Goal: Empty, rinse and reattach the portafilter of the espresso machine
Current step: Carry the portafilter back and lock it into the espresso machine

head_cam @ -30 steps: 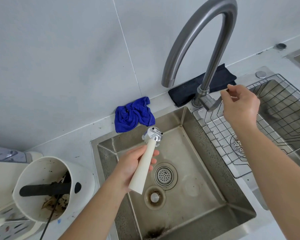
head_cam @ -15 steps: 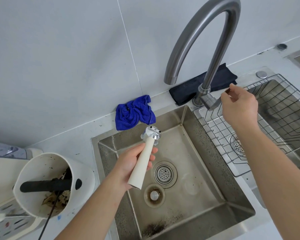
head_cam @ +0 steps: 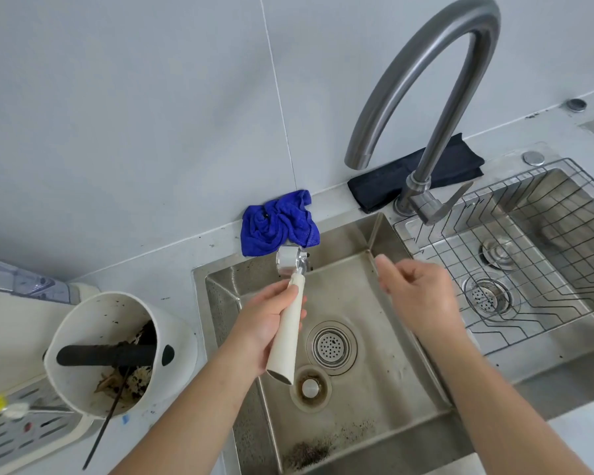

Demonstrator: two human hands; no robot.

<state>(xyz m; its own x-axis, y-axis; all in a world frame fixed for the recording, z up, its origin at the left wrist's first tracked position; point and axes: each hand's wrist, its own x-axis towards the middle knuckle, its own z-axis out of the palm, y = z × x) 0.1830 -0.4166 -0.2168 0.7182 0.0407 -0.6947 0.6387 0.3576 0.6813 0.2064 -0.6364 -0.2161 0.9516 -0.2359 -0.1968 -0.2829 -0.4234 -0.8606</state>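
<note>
My left hand [head_cam: 266, 318] grips the cream handle of the portafilter [head_cam: 287, 329], holding it over the left sink basin [head_cam: 384, 399]. Its metal basket head [head_cam: 290, 261] points away from me, near the basin's back wall. My right hand [head_cam: 417, 294] hovers over the basin's right edge with its fingers loosely curled and nothing in it. The tall curved faucet [head_cam: 422, 80] arches above, with its lever [head_cam: 439, 209] at the base. No water is visible from the spout.
A white knock box [head_cam: 117, 351] with coffee grounds and a black bar stands at the left on the counter. A blue cloth [head_cam: 278, 222] and a black cloth [head_cam: 415, 178] lie behind the sink. A wire rack [head_cam: 546, 255] fills the right basin. Grounds lie at the basin's front.
My right hand has left the faucet lever and come down left, towards the portafilter. The portafilter head has turned so its metal side shows.
</note>
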